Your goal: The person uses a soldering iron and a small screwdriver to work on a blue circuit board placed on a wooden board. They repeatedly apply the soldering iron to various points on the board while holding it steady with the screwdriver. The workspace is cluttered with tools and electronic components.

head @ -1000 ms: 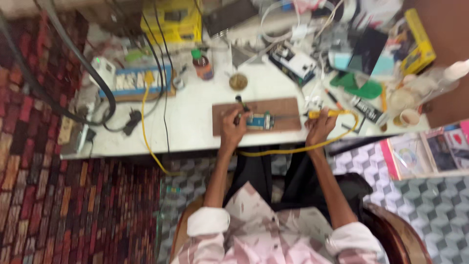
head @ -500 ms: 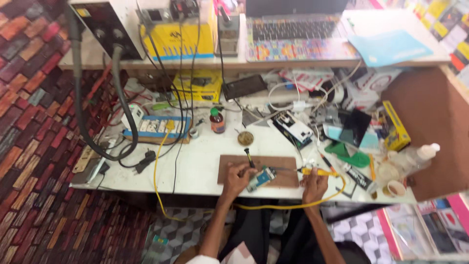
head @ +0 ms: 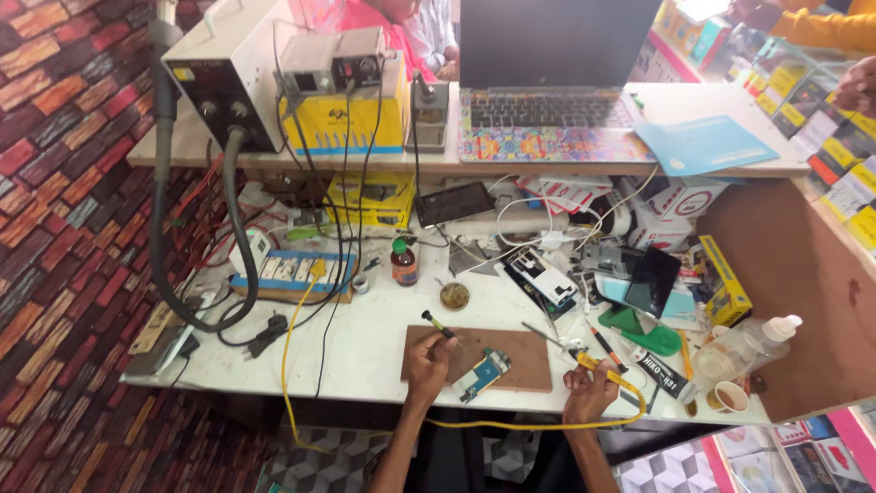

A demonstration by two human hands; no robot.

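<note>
My left hand (head: pixel 427 361) rests on a brown work board (head: pixel 525 351) and grips a thin black tool (head: pixel 436 323) that points up and away. Just right of that hand, a small phone circuit board (head: pixel 484 372) lies on the brown board. My right hand (head: pixel 589 394) sits at the board's right end, closed around a yellow-handled soldering iron (head: pixel 593 364) whose metal tip points left over the board. A yellow cable (head: pixel 511 424) runs from the iron along the table's front edge.
A white table (head: pixel 356 351) carries a power strip (head: pixel 292 271), a small brown bottle (head: pixel 403 263), a round tin (head: pixel 453 295), opened phones (head: pixel 547 277), boxes and a plastic bottle (head: pixel 757 342). On the shelf behind stand a laptop (head: pixel 547 110) and bench equipment (head: pixel 338 91). Another person's hand (head: pixel 858 87) is at the far right.
The camera has tilted up, so the table sits lower in view and the shelf with the laptop now shows. Both hands keep their tools at the brown board.
</note>
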